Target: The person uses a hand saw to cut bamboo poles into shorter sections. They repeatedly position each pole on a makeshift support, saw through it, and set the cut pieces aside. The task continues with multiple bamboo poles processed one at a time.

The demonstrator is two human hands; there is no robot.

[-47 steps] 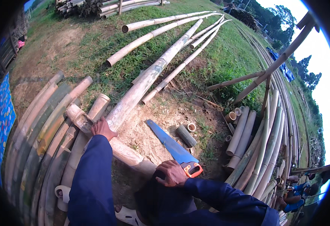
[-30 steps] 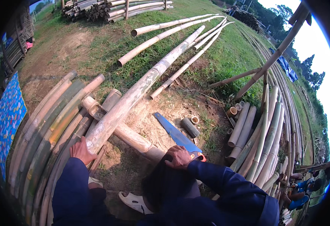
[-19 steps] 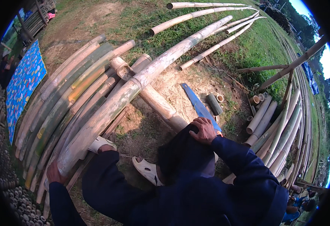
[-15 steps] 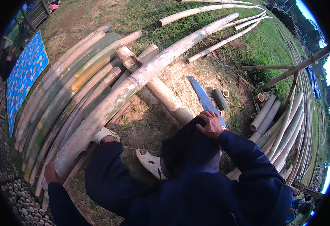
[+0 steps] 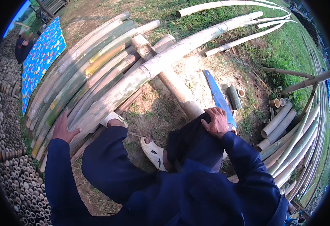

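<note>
Left hand (image 5: 62,129) spread wide at the thick bamboo pole (image 5: 163,60)
Its long axis runs forward-right from this nearer hand; the right hand (image 5: 216,122) rests loosely on a knee (image 5: 189,137).

bright daylight, patchy shadows, dark warped edges

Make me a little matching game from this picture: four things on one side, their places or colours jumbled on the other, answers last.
Things:
1. saw
2. left hand
3. right hand
4. shoes

Places or colours:
A. cream
B. on a knee
C. blue-bladed
D. at a long pole's near end

Pairs: 1-C, 2-D, 3-B, 4-A
</note>
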